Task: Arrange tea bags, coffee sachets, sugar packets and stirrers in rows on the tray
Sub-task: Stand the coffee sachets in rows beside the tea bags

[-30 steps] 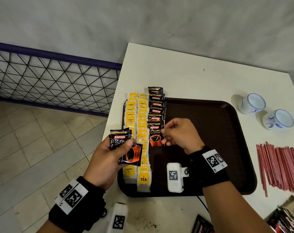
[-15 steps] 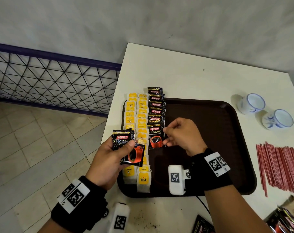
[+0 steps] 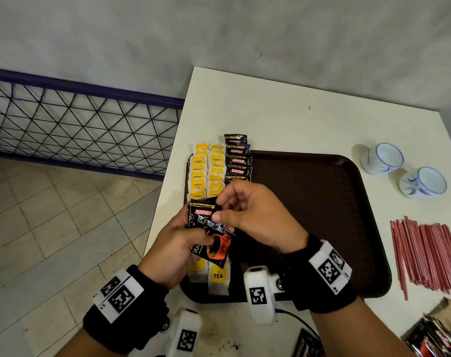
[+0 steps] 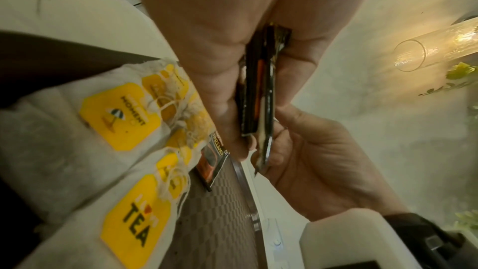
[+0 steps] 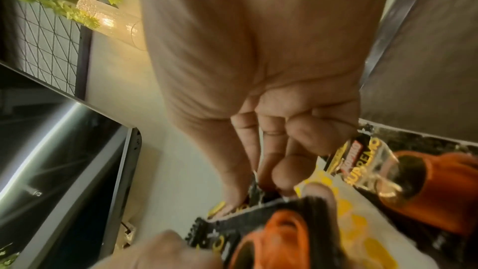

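Sachets [image 3: 211, 234] sit fanned in the left hand [image 3: 175, 249] over the tray [image 3: 322, 215]; the right hand [image 3: 252, 215] has left the coffee row [image 3: 237, 161] and seems to pinch the top one, so another placement looks next

The left hand [image 3: 173, 251] grips coffee sachets [image 3: 210, 234] over the tray's [image 3: 322, 202] near left; the right hand [image 3: 255, 215] pinches their top. Tea bags [image 3: 206, 173] fill its left edge, stirrers [image 3: 427, 256] lie right.

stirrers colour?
Red stirrers, bundled right of the tray; clearest in the head view.
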{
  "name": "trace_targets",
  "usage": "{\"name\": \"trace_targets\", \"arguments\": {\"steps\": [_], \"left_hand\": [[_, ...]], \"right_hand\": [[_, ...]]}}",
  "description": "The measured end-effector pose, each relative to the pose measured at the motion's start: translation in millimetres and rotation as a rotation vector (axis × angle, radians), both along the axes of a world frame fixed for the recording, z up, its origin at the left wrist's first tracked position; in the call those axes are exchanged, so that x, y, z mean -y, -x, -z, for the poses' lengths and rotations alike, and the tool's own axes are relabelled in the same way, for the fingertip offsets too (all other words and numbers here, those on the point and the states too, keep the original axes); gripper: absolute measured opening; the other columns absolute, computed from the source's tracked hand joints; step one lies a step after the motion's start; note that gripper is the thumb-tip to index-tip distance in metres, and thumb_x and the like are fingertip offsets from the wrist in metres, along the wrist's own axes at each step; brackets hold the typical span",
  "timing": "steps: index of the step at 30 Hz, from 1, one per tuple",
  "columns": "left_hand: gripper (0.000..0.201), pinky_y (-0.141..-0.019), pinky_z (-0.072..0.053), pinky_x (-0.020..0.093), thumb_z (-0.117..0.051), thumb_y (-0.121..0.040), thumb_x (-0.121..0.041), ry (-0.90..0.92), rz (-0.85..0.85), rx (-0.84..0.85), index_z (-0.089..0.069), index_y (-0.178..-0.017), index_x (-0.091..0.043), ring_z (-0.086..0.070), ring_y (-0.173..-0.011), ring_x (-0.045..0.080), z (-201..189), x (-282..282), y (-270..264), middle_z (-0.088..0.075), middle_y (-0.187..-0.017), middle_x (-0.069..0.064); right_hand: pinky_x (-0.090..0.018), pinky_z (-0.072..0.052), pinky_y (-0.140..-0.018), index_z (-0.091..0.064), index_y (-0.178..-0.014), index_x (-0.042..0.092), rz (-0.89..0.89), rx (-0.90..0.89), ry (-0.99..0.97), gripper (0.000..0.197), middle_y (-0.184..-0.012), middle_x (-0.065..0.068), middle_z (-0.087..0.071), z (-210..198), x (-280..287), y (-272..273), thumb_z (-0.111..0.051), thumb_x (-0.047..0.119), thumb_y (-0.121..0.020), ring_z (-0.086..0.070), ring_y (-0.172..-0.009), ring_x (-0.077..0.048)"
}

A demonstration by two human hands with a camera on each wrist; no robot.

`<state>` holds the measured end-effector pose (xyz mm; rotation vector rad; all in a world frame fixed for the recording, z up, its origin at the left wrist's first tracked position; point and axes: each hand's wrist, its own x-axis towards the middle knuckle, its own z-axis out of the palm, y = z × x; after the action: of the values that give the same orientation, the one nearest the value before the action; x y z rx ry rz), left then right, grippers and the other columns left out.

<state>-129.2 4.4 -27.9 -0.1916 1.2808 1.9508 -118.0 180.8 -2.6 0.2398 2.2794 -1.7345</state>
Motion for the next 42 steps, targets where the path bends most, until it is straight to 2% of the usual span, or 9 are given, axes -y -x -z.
{"name": "trace_targets", "arguments": {"steps": [3, 8, 11, 16, 21, 27, 32, 40, 42], "left_hand": [[0.076, -0.07, -0.058, 0.041, -0.053, -0.057, 0.007, -0.03, 0.003, 0.009, -0.06, -0.128, -0.019, -0.07, -0.095, 0.029, 1, -2, 1, -0.072, -0.109, 0.016], [0.063, -0.074, -0.061, 0.041, -0.056, -0.063, 0.008, -0.041, -0.025, 0.019, -0.066, -0.121, -0.017, -0.072, -0.096, 0.03, 0, 1, 0, -0.074, -0.111, 0.017], [0.057, -0.077, -0.06, 0.044, -0.048, -0.08, 0.018, 0.006, -0.044, 0.003, -0.066, -0.124, -0.015, -0.07, -0.1, 0.034, 0, 7, 1, -0.073, -0.114, 0.016], [0.056, -0.086, -0.057, 0.05, -0.041, -0.086, 0.02, 0.038, -0.09, 0.025, -0.064, -0.124, -0.012, -0.069, -0.106, 0.037, -1, 16, 2, -0.072, -0.117, 0.02], [0.055, -0.079, -0.062, 0.045, -0.039, -0.087, 0.02, 0.032, -0.112, 0.052, -0.061, -0.128, -0.009, -0.07, -0.106, 0.038, 0, 22, 1, -0.072, -0.117, 0.019], [0.056, -0.08, -0.062, 0.045, -0.039, -0.086, 0.021, 0.039, -0.116, 0.046, -0.062, -0.127, -0.01, -0.07, -0.107, 0.036, 1, 21, -2, -0.072, -0.116, 0.018], [0.055, -0.075, -0.063, 0.043, -0.04, -0.086, 0.021, 0.042, -0.1, 0.039, -0.063, -0.125, -0.011, -0.072, -0.103, 0.033, -1, 21, -3, -0.073, -0.114, 0.017], [0.055, -0.086, -0.058, 0.05, -0.041, -0.085, 0.021, 0.076, -0.092, 0.038, -0.064, -0.123, -0.009, -0.07, -0.106, 0.036, 0, 19, -6, -0.073, -0.114, 0.017], [0.054, -0.085, -0.058, 0.049, -0.041, -0.085, 0.021, 0.073, -0.089, 0.04, -0.064, -0.123, -0.009, -0.071, -0.105, 0.036, 0, 19, -6, -0.073, -0.114, 0.017]], "right_hand": [[-0.027, -0.051, -0.06, -0.067, -0.09, 0.012, 0.037, -0.018, -0.009, 0.019, -0.074, 0.003, -0.063, 8, 0, 0, -0.08, 0.004, -0.08, -0.06, -0.059, -0.01], [-0.013, -0.043, -0.049, -0.067, -0.097, 0.007, 0.113, 0.067, 0.061, 0.016, -0.072, -0.003, -0.062, 6, -10, 1, -0.074, -0.001, -0.085, -0.06, -0.056, -0.012], [-0.017, -0.041, -0.045, -0.066, -0.09, 0.008, 0.193, 0.078, 0.116, 0.015, -0.068, -0.003, -0.062, 7, -26, 2, -0.072, -0.005, -0.084, -0.06, -0.054, -0.01], [-0.022, -0.04, -0.044, -0.057, -0.085, 0.009, 0.305, 0.034, 0.181, 0.021, -0.065, -0.009, -0.066, 5, -57, 0, -0.067, -0.01, -0.086, -0.065, -0.059, -0.021], [-0.022, -0.036, -0.043, -0.063, -0.085, 0.011, 0.334, 0.033, -0.003, 0.018, -0.062, -0.011, -0.066, 11, -80, -5, -0.07, -0.006, -0.084, -0.057, -0.059, -0.026], [-0.01, -0.036, -0.044, -0.065, -0.09, 0.002, 0.199, 0.148, -0.132, 0.011, -0.06, -0.013, -0.066, 31, -65, -17, -0.071, -0.005, -0.084, -0.054, -0.043, -0.004], [-0.013, -0.038, -0.045, -0.067, -0.093, 0.009, 0.184, 0.163, -0.169, 0.011, -0.064, -0.011, -0.068, 44, -50, -17, -0.073, 0.002, -0.086, -0.061, -0.052, -0.011], [-0.011, -0.04, -0.047, -0.066, -0.093, 0.017, 0.236, 0.101, -0.233, 0.014, -0.068, -0.005, -0.066, 48, -41, -12, -0.072, 0.005, -0.088, -0.067, -0.053, -0.013], [-0.011, -0.041, -0.047, -0.066, -0.093, 0.019, 0.245, 0.103, -0.245, 0.015, -0.07, -0.005, -0.066, 49, -40, -13, -0.072, 0.006, -0.088, -0.067, -0.053, -0.012]]}}
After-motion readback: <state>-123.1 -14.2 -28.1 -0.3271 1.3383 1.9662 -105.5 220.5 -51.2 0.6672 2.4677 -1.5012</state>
